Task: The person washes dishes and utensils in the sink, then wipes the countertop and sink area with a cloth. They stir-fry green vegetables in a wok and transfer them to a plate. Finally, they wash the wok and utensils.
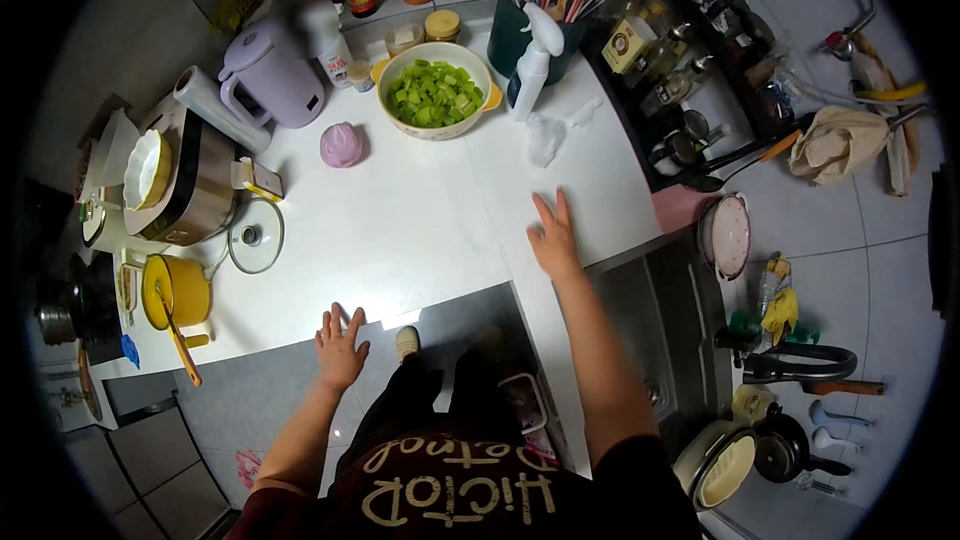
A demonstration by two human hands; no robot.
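Observation:
My left hand hovers by the front edge of the white countertop, fingers apart and nothing in it. Farther right, my right hand is over the counter near the sink, also bare with fingers spread; whether it touches the surface I cannot tell. Beyond both hands stands a two-handled ceramic bowl of chopped green vegetable pieces. To its left sits a peeled purple onion. A white spray bottle stands right of the bowl, with crumpled clear plastic in front of it.
At left are a lilac electric kettle, a rice cooker, a glass lid and a yellow pot. A black rack of bottles lines the right side. The dark sink lies beside my right forearm.

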